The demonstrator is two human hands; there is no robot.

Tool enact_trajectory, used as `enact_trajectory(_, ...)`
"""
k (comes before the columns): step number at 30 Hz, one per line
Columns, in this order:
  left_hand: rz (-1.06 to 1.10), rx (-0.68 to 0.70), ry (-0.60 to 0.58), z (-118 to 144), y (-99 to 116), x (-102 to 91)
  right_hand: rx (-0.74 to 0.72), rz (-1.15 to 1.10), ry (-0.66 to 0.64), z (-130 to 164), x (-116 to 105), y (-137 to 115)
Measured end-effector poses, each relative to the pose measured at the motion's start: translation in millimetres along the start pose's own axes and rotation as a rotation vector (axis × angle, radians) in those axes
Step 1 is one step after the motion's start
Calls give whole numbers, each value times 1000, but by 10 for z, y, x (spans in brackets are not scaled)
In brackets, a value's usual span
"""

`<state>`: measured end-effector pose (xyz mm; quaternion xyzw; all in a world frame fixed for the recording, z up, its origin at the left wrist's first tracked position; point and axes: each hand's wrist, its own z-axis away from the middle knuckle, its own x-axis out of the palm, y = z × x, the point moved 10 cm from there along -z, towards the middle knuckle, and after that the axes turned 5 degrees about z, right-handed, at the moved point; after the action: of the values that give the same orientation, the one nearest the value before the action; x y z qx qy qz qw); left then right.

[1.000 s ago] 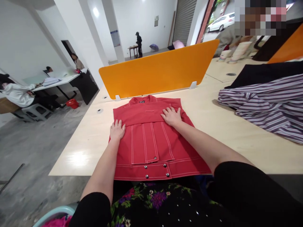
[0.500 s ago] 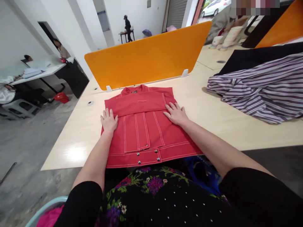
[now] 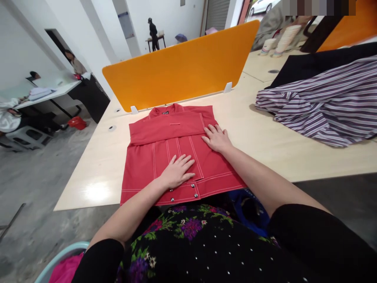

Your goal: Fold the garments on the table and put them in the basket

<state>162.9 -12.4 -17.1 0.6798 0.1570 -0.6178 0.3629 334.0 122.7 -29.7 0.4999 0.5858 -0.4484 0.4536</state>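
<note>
Since half a second ago, the left hand (image 3: 177, 172) has slid from the red garment's (image 3: 141, 165) left edge to its middle panel. Both grips lie flat and open, holding nothing; the right hand (image 3: 217, 138) presses the garment's right side on the desk (image 3: 265, 137).

I'm looking at an open-plan workroom with office-style desks (image 3: 265, 145) split by an orange divider panel (image 3: 182, 67), garments such as striped cloth (image 3: 324, 106) laid out, other people at tables, and a roller shutter (image 3: 218, 13) at the back.
</note>
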Motion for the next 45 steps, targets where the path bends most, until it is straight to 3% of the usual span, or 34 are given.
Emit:
enact_trajectory(4,13,-101,94,157,-297,-198,-1,8,-3,-9,20,10)
enact_trajectory(8,-116,-150,65,293,-425,-113,-11,3,16,-10,40,10)
enact_trajectory(12,-83,-169,73,358,-389,-99,-17,-15,49,20,-11,-5)
enact_trajectory(16,-58,-163,84,515,-243,-112,-43,2,196,64,-212,-60)
enact_trajectory(22,-110,-174,56,835,-98,43,-190,1,11,0,19,-220)
enact_trajectory(26,-92,-165,38,1096,-62,63,-192,5,11,-14,44,-207)
enact_trajectory(30,22,-192,37,1401,-129,-73,-193,10,31,1,20,-214)
enact_trajectory(32,112,-238,106,1502,-269,-251,-195,14,45,7,10,-224)
enact_trajectory(34,146,-294,248,1536,-498,-510,-201,11,61,9,4,-231)
enact_trajectory(38,9,-348,500,1347,-1061,-964,-213,-9,91,5,5,-226)
enact_trajectory(41,-155,-475,487,1074,-1544,-1025,-219,-17,105,8,-1,-220)
enact_trajectory(45,-275,-662,289,889,-2004,-792,-218,-17,109,17,-25,-218)
